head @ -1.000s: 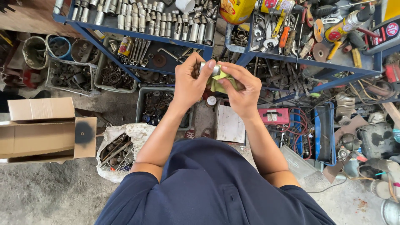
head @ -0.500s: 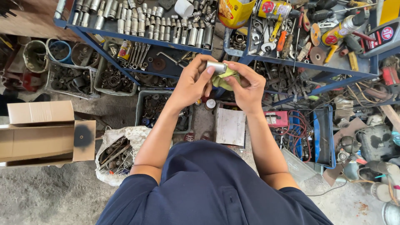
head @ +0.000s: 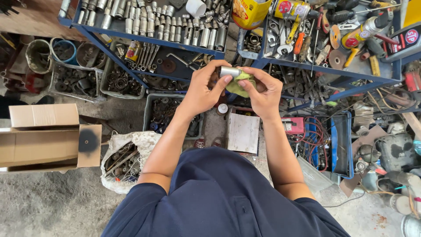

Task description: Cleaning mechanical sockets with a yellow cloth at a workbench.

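My left hand [head: 202, 90] grips a short silver metal socket [head: 230, 71], held sideways in front of me at chest height. My right hand [head: 263, 91] presses a yellow-green cloth [head: 239, 83] against the socket's right end and underside. Both hands meet over the front edge of a blue metal shelf [head: 155, 43] lined with rows of silver sockets [head: 175, 24]. The far end of the held socket is hidden by the cloth.
A second blue shelf [head: 307, 66] at the right holds spray cans, screwdrivers and discs. Below are grey bins of parts [head: 169, 112], a white sack of metal bits [head: 125, 158], cardboard boxes [head: 44, 138] at left, and a metal plate [head: 243, 131].
The socket has turned in my hands so its silver body now shows at the left. The cloth has shifted to the socket's right end. Both hands stay in the same spot.
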